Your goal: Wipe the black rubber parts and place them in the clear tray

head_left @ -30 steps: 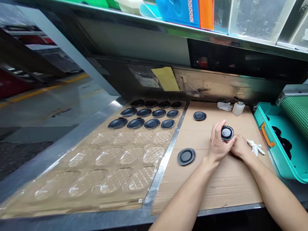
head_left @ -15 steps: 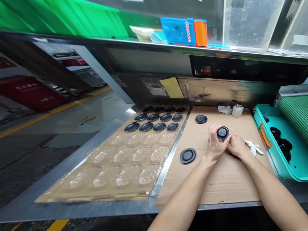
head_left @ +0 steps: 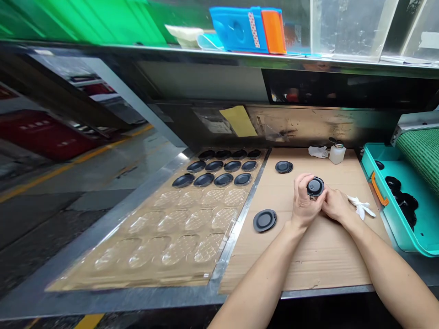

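A round black plastic cover (head_left: 315, 186) is held up above the cardboard, its ringed face toward me. My left hand (head_left: 303, 201) is closed around its left side and lower edge, with the thumb along the bottom. Close by on the right, my right hand (head_left: 335, 204) has its fingers curled against the cover's lower right edge; what sits inside them, if anything, is hidden. Another black cover (head_left: 265, 220) lies flat to the left of my hands. Farther back, a pair of overlapping black covers (head_left: 283, 167) rests on the cardboard (head_left: 329, 260).
On the left, a clear blister tray (head_left: 151, 246) holds black covers in its back rows. A teal bin (head_left: 404, 237) with black parts stands on the right, beside a green conveyor belt (head_left: 421, 155). A white glove (head_left: 361, 206), pump bottle (head_left: 337, 153) and crumpled tissue (head_left: 318, 151) lie around. A shelf edge (head_left: 240, 57) crosses above.
My view has shifted slightly. The cover in my hands has tilted a little, showing more of its lower edge. Both hands keep nearly the same place and grip.
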The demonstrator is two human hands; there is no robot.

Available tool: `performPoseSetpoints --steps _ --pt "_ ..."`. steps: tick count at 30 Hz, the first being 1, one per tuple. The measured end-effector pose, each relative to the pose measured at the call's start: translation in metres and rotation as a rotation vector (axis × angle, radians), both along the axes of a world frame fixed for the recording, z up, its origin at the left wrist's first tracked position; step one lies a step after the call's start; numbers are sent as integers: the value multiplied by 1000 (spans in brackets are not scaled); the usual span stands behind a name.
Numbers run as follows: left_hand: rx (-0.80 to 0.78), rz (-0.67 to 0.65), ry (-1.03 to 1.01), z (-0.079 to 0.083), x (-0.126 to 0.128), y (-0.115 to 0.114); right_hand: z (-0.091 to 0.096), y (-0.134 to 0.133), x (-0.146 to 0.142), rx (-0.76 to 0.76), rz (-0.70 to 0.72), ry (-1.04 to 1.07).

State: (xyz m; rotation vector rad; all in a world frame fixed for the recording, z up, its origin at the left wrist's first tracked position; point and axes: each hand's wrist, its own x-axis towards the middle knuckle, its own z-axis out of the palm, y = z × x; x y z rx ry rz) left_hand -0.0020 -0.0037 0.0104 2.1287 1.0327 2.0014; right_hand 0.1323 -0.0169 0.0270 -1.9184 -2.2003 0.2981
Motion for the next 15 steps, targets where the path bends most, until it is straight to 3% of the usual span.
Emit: performPoseSetpoints --steps 10,13,15 --pt "-39 -9 -16 1 0 -4 2 0 0 -11 -17 -36" --pt "-261 -124 -183 3 2 -4 3 -1 -1 -3 -20 -27" --pt "-580 -315 -452 6 2 -1 3 -1 -1 10 -25 -21"
